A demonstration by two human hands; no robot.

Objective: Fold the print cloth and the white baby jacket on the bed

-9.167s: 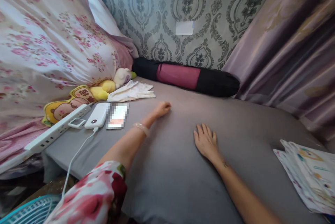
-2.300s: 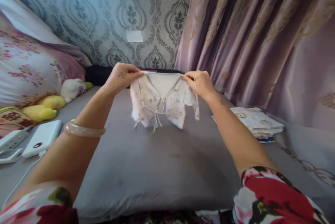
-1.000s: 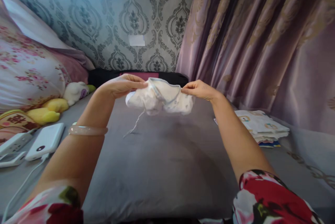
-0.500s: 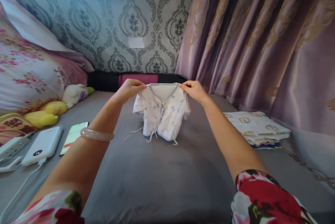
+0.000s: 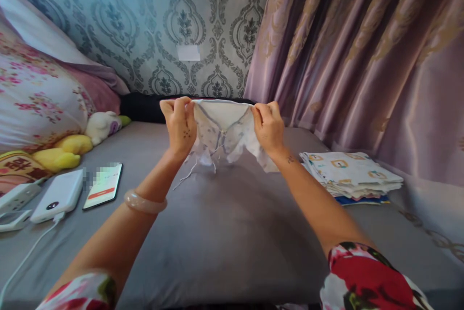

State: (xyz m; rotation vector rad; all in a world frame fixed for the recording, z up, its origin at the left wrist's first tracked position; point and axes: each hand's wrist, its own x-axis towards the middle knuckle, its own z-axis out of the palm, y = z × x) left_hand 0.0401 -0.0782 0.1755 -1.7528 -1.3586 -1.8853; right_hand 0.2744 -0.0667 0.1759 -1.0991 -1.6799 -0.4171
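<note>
A small white baby shirt [image 5: 224, 128] with grey-blue trim, a faint print and tie strings is stretched between my two hands above the bed. My left hand [image 5: 181, 124] is closed on its left shoulder, knuckles up. The opposite shoulder is pinched in my right hand [image 5: 268, 124]. The shirt's neckline faces me, with its lower part hanging in loose folds and the strings dangling toward the grey bed sheet [image 5: 224, 242]. Parts of both sleeves are hidden behind my hands.
A stack of folded printed cloths [image 5: 348, 169] lies to the right, near the curtain [image 5: 326, 58]. On the left are a phone [image 5: 105, 186], a white power bank [image 5: 58, 196] with a cable, a power strip [image 5: 18, 196], plush toys [image 5: 58, 157] and a floral pillow [image 5: 36, 92].
Both hands have risen slightly and turned knuckles up, still gripping the shirt's shoulders. The shirt's lower part has swung and folded away, so its front looks shorter.
</note>
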